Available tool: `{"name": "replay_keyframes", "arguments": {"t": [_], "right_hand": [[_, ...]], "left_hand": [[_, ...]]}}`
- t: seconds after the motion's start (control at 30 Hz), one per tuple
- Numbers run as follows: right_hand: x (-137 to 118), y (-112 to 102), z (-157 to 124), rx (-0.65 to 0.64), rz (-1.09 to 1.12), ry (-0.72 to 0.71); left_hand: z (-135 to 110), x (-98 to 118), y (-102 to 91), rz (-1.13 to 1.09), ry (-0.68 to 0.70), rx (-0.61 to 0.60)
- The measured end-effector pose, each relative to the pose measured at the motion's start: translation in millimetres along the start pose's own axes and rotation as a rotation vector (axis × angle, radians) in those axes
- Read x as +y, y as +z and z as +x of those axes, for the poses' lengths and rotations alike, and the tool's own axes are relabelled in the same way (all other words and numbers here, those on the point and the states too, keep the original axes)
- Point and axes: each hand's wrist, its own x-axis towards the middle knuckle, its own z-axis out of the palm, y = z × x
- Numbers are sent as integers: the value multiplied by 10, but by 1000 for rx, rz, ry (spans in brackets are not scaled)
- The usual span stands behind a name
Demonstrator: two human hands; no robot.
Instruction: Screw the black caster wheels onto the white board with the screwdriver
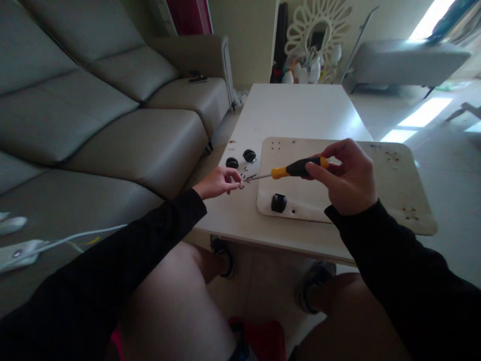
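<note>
My right hand is wrapped around the handle of a yellow and black screwdriver, its shaft pointing left. The tip reaches the fingertips of my left hand, which are pinched on a tiny screw at the table. More small dark screws lie scattered beside the tip. Two black caster wheels rest on the table just beyond my left hand. A third caster sits on the near left corner of a pale board with rounded corners and groups of screw holes.
The board lies on a white table and overhangs its right side. A grey sofa runs along the left, with a white power strip and cable on it. Behind stand a flower-shaped mirror and a grey bench.
</note>
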Motion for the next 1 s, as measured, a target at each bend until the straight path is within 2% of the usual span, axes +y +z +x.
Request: {"name": "replay_keyframes", "arguments": {"t": [1.0], "right_hand": [[-5, 3, -10, -14, 13, 10]], "left_hand": [[11, 52, 35, -23, -8, -18]]}}
